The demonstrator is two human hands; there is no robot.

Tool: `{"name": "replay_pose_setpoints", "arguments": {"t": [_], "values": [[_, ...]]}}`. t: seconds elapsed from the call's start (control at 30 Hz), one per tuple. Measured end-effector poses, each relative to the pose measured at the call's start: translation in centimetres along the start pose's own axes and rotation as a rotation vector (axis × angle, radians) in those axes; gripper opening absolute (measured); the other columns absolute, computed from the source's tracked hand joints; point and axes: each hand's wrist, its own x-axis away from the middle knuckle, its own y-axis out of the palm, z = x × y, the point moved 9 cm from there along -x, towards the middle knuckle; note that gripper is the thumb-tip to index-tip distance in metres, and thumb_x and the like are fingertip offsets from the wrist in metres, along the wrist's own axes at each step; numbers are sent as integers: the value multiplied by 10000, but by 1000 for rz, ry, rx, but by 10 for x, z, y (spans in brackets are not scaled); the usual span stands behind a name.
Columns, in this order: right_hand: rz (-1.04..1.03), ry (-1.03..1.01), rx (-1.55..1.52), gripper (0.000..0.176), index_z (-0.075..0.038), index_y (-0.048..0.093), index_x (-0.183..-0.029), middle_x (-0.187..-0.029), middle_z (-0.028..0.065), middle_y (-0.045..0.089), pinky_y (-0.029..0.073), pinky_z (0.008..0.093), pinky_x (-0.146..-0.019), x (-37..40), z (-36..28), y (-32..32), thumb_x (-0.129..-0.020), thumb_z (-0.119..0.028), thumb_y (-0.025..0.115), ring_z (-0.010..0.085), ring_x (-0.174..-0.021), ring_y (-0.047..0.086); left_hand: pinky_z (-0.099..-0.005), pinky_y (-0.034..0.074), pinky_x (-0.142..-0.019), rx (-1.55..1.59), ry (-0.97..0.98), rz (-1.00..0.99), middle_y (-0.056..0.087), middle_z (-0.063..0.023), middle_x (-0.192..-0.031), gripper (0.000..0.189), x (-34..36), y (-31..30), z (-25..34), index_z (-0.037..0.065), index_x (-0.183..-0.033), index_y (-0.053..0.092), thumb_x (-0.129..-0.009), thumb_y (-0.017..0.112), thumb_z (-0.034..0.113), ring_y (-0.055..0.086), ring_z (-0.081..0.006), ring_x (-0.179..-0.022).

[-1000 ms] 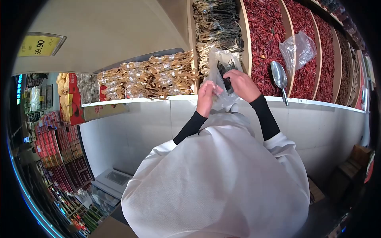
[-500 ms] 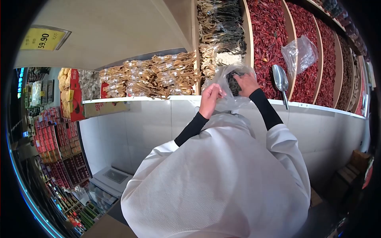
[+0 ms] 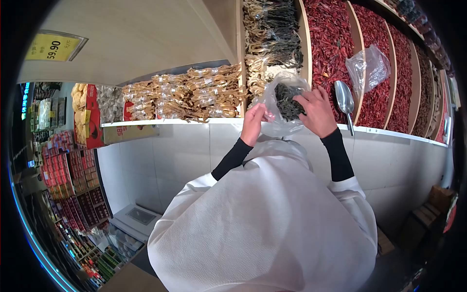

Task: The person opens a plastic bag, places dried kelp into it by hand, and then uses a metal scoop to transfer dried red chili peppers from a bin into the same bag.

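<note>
A clear plastic bag (image 3: 282, 127) with its mouth open lies at the front edge of the bin, dark dried strips (image 3: 288, 103) visible inside it. My left hand (image 3: 254, 120) pinches the left side of the bag's rim. At the right side of the mouth is my right hand (image 3: 317, 111), its fingers apart and curved over the bag's edge, with nothing visible in them. Behind the bag, the bin holds bundles of dark and pale dried strips (image 3: 272, 36).
Red dried chilies (image 3: 330, 44) fill the bins to the right. A metal scoop (image 3: 344, 100) lies on them, near a crumpled clear bag (image 3: 372, 68). Brown dried bundles (image 3: 187, 92) lie at the left. A price sign (image 3: 54, 46) hangs upper left.
My right hand has drawn out of the bag's mouth, moving right and slightly toward me. The bag's mouth has opened wider, showing more of the dark strips. My left hand has barely moved.
</note>
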Motion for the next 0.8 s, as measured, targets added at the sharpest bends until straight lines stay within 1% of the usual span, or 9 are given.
{"name": "replay_pose_setpoints", "arguments": {"t": [0.23,0.33,0.43,0.47,0.5,0.6,0.63,0.73,0.8], "values": [[109,141,-80,450,-101,606,-1115,-894,118,562,347,436,-987,22,34,-69,-676,-98,703,308,-931,530,-273,455,-740,0,-7,-32,590,-24,-765,337,5,-2,-1,62,-849,546,-1022,416,320,584,-118,-743],[211,161,-277,465,-58,608,-1109,-906,146,597,398,408,-898,34,59,-92,-654,-42,699,349,-879,546,-246,444,-697,14,-8,-23,617,-28,-755,336,3,-1,-2,83,-798,515,-1026,400,302,602,-108,-716],[149,338,-588,445,-50,583,-1159,-984,92,637,460,302,-840,47,100,-85,-732,8,692,199,-949,603,-240,434,-703,31,-8,-53,617,-26,-755,332,3,-1,-4,91,-786,498,-1025,399,299,594,-104,-721],[84,403,-739,431,-59,569,-1188,-1043,43,628,459,263,-848,50,114,-75,-779,11,683,122,-968,580,-240,434,-703,36,-3,-53,617,-26,-755,332,5,0,0,91,-786,498,-1025,399,299,594,-104,-721],[55,448,-835,419,-48,556,-1201,-1082,34,610,448,261,-875,55,132,-65,-803,13,671,108,-971,561,-238,432,-706,44,-11,-66,617,-25,-757,328,7,2,3,93,-783,492,-1023,402,299,590,-101,-724],[277,620,-1257,476,5,490,-1293,-1162,78,598,424,280,-940,68,198,-25,-839,13,629,136,-1056,558,-238,432,-711,62,-7,-89,618,-22,-763,322,9,4,5,97,-781,483,-1019,408,300,586,-97,-733],[268,614,-1253,476,5,490,-1293,-1162,78,598,424,280,-940,63,205,-18,-839,13,629,136,-1056,558,-240,434,-713,64,-2,-104,619,-21,-768,320,9,5,5,97,-781,481,-1018,411,301,586,-97,-739],[208,493,-1691,449,45,421,-1338,-1259,129,573,406,337,-1020,42,207,-1,-900,-6,507,215,-1146,557,-245,439,-720,83,-14,-109,622,-20,-776,321,10,5,2,88,-801,512,-1017,412,303,583,-100,-739],[214,475,-1727,444,49,421,-1335,-1266,133,570,403,342,-1028,25,215,9,-901,-6,500,220,-1154,554,-249,443,-722,75,6,-123,623,-21,-777,324,14,7,5,82,-817,531,-1019,409,304,583,-102,-741]]}}
